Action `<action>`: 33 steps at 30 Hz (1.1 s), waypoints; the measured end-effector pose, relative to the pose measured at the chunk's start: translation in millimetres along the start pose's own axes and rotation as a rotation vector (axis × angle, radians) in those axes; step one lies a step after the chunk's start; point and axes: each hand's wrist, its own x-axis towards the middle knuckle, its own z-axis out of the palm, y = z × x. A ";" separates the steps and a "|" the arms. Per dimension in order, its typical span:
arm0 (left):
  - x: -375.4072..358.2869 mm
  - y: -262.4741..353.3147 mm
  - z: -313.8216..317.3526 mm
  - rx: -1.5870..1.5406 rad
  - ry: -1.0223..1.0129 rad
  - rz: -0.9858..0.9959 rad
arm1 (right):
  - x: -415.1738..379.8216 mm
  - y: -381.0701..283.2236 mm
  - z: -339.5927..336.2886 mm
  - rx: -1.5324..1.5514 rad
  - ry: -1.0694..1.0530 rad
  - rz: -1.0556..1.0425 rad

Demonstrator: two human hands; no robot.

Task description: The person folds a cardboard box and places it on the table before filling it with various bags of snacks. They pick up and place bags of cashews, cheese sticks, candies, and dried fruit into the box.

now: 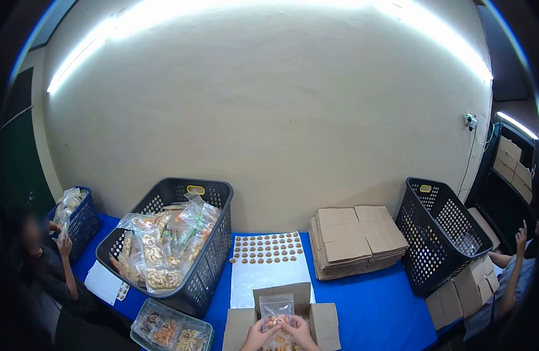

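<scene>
My left hand [258,336] and my right hand [300,334] meet low in the view, fingers closed on a clear plastic pouch [276,304] with orange-brown snack pieces in its lower part. The pouch is upright, and both thumbs press on its front near a small round label. It is above an open cardboard box [324,322] whose flaps are folded out. More snack pieces show inside the box below my hands, partly hidden. Just behind the box lies a white sheet of round stickers [269,281], with several rows left at its far end.
A big dark basket [207,281] full of snack pouches stands left, with a clear tub [171,327] of pouches before it. Flattened cartons [351,237] and another basket [421,257] are right. One person [56,269] holds a pouch at left; another [515,286] is at right beside cardboard.
</scene>
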 end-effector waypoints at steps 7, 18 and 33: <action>4.0 5.4 -7.7 0.081 -0.086 -0.001 | -2.3 -7.9 3.0 0.110 0.016 0.064; 12.2 -12.8 -30.2 0.026 -0.182 -0.061 | 7.4 -6.7 -12.0 0.156 -0.123 0.310; 21.6 -17.8 -10.7 0.193 0.104 -0.041 | 1.6 -4.6 6.2 0.043 -0.083 0.208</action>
